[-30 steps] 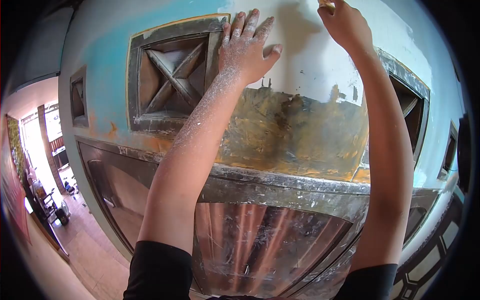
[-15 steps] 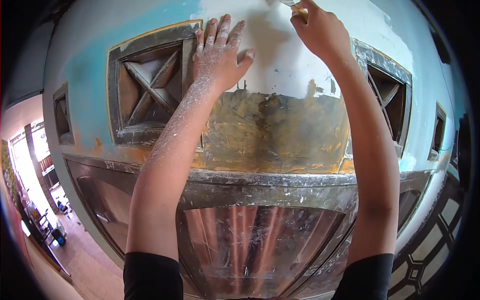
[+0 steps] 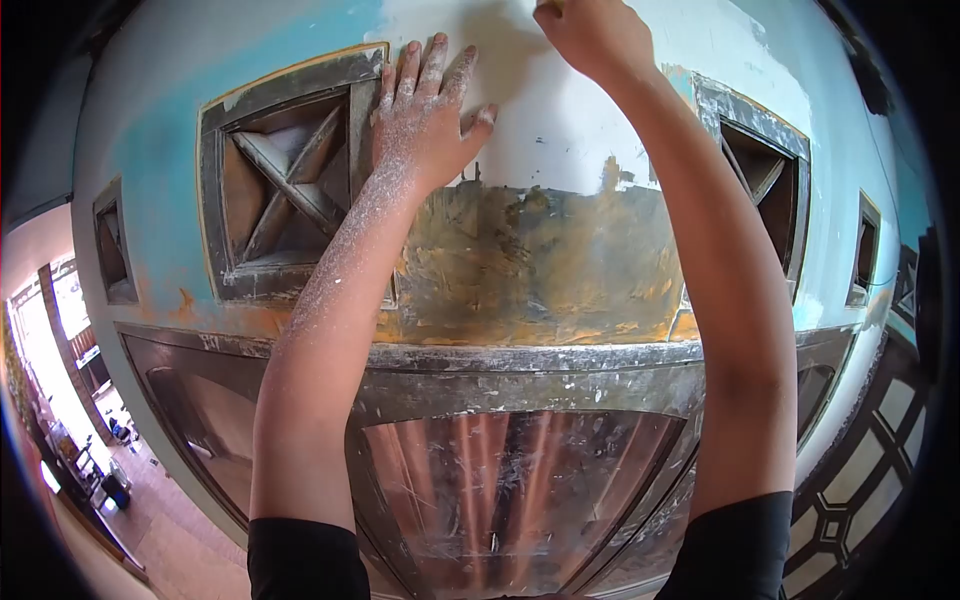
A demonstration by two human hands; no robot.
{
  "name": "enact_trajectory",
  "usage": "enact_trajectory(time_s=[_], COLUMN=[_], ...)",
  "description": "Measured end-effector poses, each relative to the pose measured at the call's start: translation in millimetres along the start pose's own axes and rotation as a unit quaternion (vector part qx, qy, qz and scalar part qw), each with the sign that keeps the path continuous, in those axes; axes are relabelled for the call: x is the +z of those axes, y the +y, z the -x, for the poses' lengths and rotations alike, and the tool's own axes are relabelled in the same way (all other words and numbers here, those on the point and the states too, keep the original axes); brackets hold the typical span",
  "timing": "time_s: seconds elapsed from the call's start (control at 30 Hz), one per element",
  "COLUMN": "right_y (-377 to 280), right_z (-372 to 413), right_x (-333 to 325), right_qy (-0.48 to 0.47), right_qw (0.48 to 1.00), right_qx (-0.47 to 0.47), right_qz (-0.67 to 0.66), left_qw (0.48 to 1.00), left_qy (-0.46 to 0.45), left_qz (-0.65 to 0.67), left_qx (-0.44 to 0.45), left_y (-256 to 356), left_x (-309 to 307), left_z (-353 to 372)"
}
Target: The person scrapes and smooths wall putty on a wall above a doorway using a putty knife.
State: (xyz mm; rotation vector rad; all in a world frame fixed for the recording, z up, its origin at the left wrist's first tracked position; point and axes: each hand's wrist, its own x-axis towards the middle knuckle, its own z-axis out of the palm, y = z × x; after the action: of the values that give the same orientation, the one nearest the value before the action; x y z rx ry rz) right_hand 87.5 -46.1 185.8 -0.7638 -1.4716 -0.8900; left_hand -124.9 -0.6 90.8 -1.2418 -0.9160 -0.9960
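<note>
My left hand (image 3: 425, 115) lies flat against the wall with its fingers spread, dusted with white powder that runs down the forearm. It rests beside the upper corner of a dark vent frame (image 3: 362, 140). At the top edge of the view, my right hand (image 3: 600, 35) is closed in a fist against the white upper wall (image 3: 545, 110). The scraper it grips showed in part a moment ago; the frame's edge and my fingers hide it now. Below both hands the wall has a stained brown and ochre patch (image 3: 540, 265) with a ragged upper edge.
A second vent (image 3: 765, 185) with crossed slats sits to the right, and small ones flank both sides. Below runs a paint-spattered wooden ledge (image 3: 530, 358) above a glazed panel (image 3: 520, 490) with pinkish curtains. A bright doorway and tiled floor (image 3: 190, 520) are at left.
My right hand has moved up and left, taking the scraper's visible blade out of view. The left hand stays flat on the wall, while the whole view has shifted slightly.
</note>
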Motion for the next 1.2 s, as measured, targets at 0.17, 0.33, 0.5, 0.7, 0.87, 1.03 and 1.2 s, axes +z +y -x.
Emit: enact_trajectory(time_s=[0.17, 0.33, 0.5, 0.7, 0.87, 1.03, 1.2], right_y=[-7, 30, 45, 41, 42, 45, 56], right_z=[-26, 23, -7, -63, -82, -83, -11], right_x=[3, -20, -22, -13, 0, 10, -19], right_qy=[0.033, 0.011, 0.036, 0.059, 0.063, 0.084, 0.027], right_qw=[0.999, 0.999, 0.997, 0.995, 0.994, 0.994, 0.999], right_qx=[0.007, 0.04, 0.061, 0.045, 0.057, 0.06, -0.003], right_qz=[-0.006, 0.03, 0.037, 0.067, 0.067, 0.022, 0.02], left_qw=[1.0, 1.0, 1.0, 0.999, 0.999, 0.999, 1.0], left_qy=[-0.01, -0.015, -0.01, -0.04, -0.032, -0.038, -0.014], left_qz=[-0.01, -0.004, -0.001, 0.012, -0.004, 0.0, 0.016], left_qx=[0.0, 0.007, 0.01, 0.009, 0.014, 0.011, 0.018], left_y=[0, -3, 11, 26, 25, 22, 20], left_x=[-4, -3, -2, -9, -5, -7, -3], left_z=[-1, 5, 5, 13, 14, 15, 16])
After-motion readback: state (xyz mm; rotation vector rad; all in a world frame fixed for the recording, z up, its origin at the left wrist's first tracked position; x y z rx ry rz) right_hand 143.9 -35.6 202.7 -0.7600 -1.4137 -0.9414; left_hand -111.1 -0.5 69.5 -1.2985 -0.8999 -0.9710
